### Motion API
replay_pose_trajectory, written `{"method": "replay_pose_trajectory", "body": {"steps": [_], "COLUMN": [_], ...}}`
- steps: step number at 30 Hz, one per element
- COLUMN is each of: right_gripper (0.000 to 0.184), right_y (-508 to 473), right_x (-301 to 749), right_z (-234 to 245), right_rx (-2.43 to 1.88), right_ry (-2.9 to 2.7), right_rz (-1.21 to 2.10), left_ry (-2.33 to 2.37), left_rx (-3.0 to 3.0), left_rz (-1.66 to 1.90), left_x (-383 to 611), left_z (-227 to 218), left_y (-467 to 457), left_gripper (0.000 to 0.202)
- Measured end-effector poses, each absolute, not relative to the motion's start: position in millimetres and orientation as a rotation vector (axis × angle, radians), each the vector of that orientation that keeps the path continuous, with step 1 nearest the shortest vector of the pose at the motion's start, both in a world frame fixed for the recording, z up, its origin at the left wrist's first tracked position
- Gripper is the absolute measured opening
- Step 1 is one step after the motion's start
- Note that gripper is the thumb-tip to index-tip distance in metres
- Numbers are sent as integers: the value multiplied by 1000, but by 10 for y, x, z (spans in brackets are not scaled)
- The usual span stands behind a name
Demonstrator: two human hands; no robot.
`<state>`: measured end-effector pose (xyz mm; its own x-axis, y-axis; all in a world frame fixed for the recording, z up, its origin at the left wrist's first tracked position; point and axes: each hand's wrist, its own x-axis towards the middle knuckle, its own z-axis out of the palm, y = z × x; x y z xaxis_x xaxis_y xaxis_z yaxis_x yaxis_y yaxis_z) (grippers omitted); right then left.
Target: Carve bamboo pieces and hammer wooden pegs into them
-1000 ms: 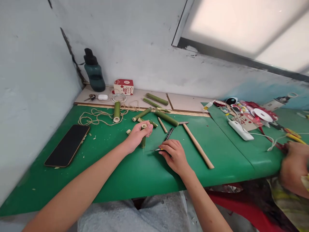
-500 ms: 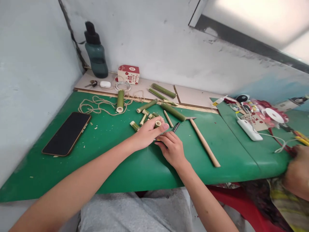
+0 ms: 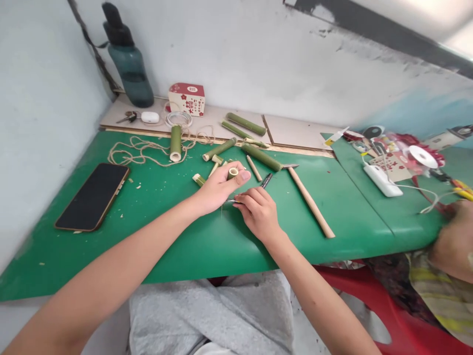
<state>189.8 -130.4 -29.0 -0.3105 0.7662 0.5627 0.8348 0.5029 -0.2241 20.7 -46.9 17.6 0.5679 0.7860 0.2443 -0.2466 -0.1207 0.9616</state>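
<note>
My left hand (image 3: 216, 190) is wrapped round a short green bamboo tube (image 3: 232, 173), whose hollow pale end points up past my thumb. My right hand (image 3: 257, 213) is closed in a pinch on a thin metal tool (image 3: 231, 201), its tip pointing left under the bamboo tube. Both hands are above the green mat (image 3: 177, 231), almost touching each other. A black pen (image 3: 266, 180) lies just beyond my right hand.
Several bamboo pieces (image 3: 258, 157), a hammer (image 3: 308, 199), twine (image 3: 138, 150) and a phone (image 3: 92, 196) lie on the mat. A bottle (image 3: 127, 61), a red box (image 3: 186, 98) and earbuds case (image 3: 150, 117) stand behind. Another person's hand (image 3: 451, 236) is at the right edge.
My left hand has carried the bamboo tube right towards my right hand, which has closed on the thin tool and brought it up to the tube. The camera has tilted down.
</note>
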Motion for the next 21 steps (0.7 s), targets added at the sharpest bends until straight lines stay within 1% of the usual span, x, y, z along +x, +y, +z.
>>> {"method": "replay_pose_trajectory", "body": {"steps": [4,8,15,21], "right_gripper": [7,10,17,18], "right_y": [-1286,-1246,-1168,-1150], "right_x": [1893,1901,1944,1935], "right_z": [-291,-253,-125,-172], "right_rx": [-1292,-1306,-1338,-1298], "right_ry": [-2112,-2133,-2247,-2254], "right_rz": [-134,-86,15,-14], "left_ry": [492,463,475,475], "left_rx": [1412,1402,1431,1441], "left_rz": [956,978,927,868], "left_x": [206,200,172,157], "left_z": [115,63,86,104], "left_y": [-452,-432,-436,-411], "left_gripper": [50,46,45,47]}}
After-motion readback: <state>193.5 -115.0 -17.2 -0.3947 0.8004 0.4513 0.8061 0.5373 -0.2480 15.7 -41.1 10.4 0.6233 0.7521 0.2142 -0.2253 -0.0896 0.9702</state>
